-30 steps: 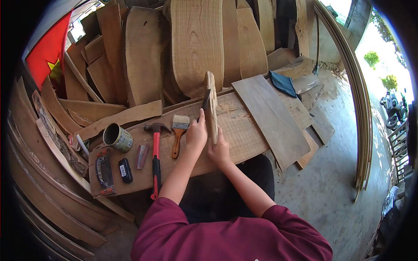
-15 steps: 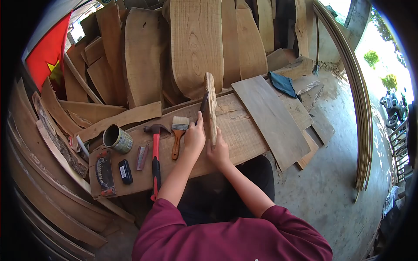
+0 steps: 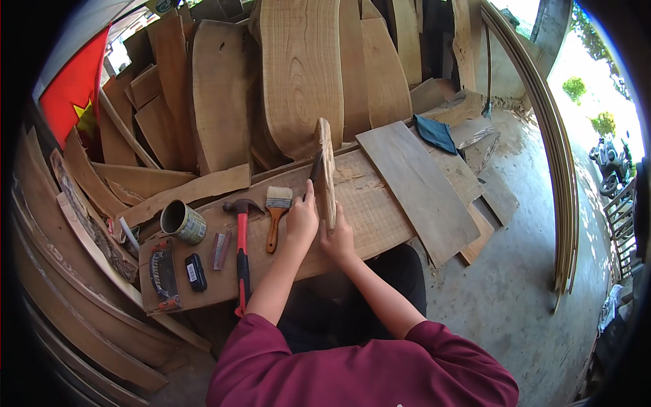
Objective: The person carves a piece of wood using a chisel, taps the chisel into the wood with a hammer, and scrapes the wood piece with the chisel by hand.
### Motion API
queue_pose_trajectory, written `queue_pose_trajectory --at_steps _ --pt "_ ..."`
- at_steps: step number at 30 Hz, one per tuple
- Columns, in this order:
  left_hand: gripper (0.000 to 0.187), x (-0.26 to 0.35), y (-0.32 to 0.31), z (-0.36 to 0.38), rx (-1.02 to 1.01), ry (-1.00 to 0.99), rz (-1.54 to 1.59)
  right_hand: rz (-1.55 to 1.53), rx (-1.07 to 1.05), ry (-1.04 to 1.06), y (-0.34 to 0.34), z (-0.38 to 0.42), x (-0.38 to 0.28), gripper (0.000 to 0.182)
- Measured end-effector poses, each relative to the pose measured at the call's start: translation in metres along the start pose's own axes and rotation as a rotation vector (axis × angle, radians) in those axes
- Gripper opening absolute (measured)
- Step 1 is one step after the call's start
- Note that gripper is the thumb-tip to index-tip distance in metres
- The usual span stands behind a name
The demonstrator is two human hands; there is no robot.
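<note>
My right hand is closed around the lower end of a rough-edged piece of wood, which stands upright on its narrow side over the bench. On the wood's left side, my left hand grips a dark, thin-bladed tool, its forefinger stretched along it. The blade lies against or very close to the wood; its handle is hidden in the hand. Just left of that hand lies a paintbrush with a wooden handle, then a claw hammer with a red and black grip.
On the bench are an open tin can, a hand sander, a small black case and a sandpaper block. A grey board and a dark teal cloth lie rightward. Large planks lean behind.
The whole view has shifted slightly. The piece of wood has turned a little, and the blade tool sits slightly lower. Both hands keep their hold.
</note>
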State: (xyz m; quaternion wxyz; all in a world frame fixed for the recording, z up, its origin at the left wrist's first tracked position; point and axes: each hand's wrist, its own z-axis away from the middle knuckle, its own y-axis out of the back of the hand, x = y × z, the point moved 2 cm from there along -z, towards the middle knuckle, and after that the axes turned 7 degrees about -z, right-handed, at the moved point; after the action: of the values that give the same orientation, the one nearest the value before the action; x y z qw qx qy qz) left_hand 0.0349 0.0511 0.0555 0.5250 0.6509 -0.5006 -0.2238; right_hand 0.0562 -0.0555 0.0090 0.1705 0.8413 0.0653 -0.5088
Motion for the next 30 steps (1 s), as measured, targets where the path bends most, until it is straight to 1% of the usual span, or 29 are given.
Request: queue_pose_trajectory --at_steps 2,4,5,6,7,8,10,11,12,13,14,15,16,17,18,19,20,22,23,24,25,26,27,28,29,30 --pt "0.046 -0.001 0.006 0.019 -0.018 0.03 0.023 0.05 -0.007 -0.046 0.001 0.0 -0.001 0.06" --pt "0.042 -0.006 0.005 0.039 -0.078 0.083 0.233 0.034 -0.023 -0.069 0.004 -0.001 -0.003 0.062" --pt "0.044 -0.009 0.001 0.052 -0.023 0.127 0.382 0.02 -0.033 -0.094 0.006 0.0 -0.005 0.064" --pt "0.044 -0.011 -0.003 0.066 -0.025 0.13 0.378 0.004 -0.041 -0.12 0.007 0.001 -0.006 0.066" --pt "0.045 -0.012 -0.005 0.08 -0.003 0.165 0.484 -0.024 0.032 -0.041 0.009 0.002 -0.007 0.059" --pt "0.046 -0.013 -0.01 0.095 0.017 0.198 0.589 -0.026 0.032 -0.047 0.012 0.006 -0.002 0.059" --pt "0.053 -0.02 -0.03 0.12 -0.025 0.306 0.876 -0.006 0.187 0.108 0.029 0.009 0.005 0.047" --pt "0.055 -0.017 -0.02 0.128 0.072 0.188 0.757 -0.014 0.174 0.019 0.042 0.011 -0.005 0.042" --pt "0.055 -0.015 -0.013 0.137 0.068 0.185 0.758 -0.02 0.16 -0.071 0.059 0.015 -0.015 0.037" --pt "0.054 -0.011 -0.001 0.145 -0.022 0.315 0.99 -0.053 0.171 -0.084 0.076 0.016 -0.03 0.033" --pt "0.053 -0.007 0.011 0.152 -0.116 0.448 1.219 -0.026 0.21 -0.042 0.095 0.014 -0.055 0.03" --pt "0.048 -0.003 0.025 0.158 -0.168 0.456 1.276 0.057 0.208 -0.086 0.114 0.012 -0.072 0.027" --pt "0.048 0.0 0.032 0.161 -0.171 0.458 1.277 0.017 0.26 0.019 0.129 0.007 -0.09 0.026" --pt "0.045 0.002 0.039 0.163 -0.064 0.394 1.267 0.054 0.262 0.023 0.145 0.002 -0.111 0.027" --pt "0.042 0.003 0.044 0.166 0.041 0.331 1.251 -0.007 0.279 0.111 0.156 -0.005 -0.121 0.028" --pt "0.033 0.002 0.047 0.165 0.198 0.284 1.15 -0.099 0.269 0.116 0.164 -0.012 -0.13 0.027" --pt "0.033 0.003 0.051 0.163 0.192 0.285 1.148 -0.193 0.26 0.089 0.17 -0.016 -0.147 0.026" --pt "0.027 0.003 0.066 0.161 0.373 0.376 1.169 -0.256 0.244 0.179 0.18 -0.027 -0.166 0.025" --pt "0.019 0.006 0.072 0.156 0.506 0.374 1.168 -0.257 0.247 0.179 0.181 -0.034 -0.169 0.025" --pt "0.019 0.004 0.075 0.154 0.506 0.372 1.167 -0.243 0.257 0.221 0.182 -0.04 -0.173 0.025" --pt "0.017 -0.002 0.079 0.152 0.469 0.386 1.027 -0.231 0.267 0.265 0.182 -0.045 -0.176 0.025" --pt "0.015 -0.006 0.084 0.148 0.432 0.401 0.886 -0.233 0.266 0.265 0.179 -0.051 -0.18 0.025" --pt "0.011 -0.006 0.096 0.136 0.705 0.099 0.508 -0.294 0.236 0.274 0.172 -0.055 -0.186 0.025" --pt "0.011 -0.012 0.099 0.126 0.706 0.102 0.506 -0.355 0.205 0.283 0.164 -0.058 -0.19 0.025" --pt "0.011 -0.015 0.102 0.117 0.782 -0.014 0.358 -0.327 0.191 0.344 0.153 -0.06 -0.19 0.028" --pt "0.011 -0.016 0.104 0.107 0.851 -0.132 0.206 -0.33 0.189 0.34 0.141 -0.063 -0.183 0.028"
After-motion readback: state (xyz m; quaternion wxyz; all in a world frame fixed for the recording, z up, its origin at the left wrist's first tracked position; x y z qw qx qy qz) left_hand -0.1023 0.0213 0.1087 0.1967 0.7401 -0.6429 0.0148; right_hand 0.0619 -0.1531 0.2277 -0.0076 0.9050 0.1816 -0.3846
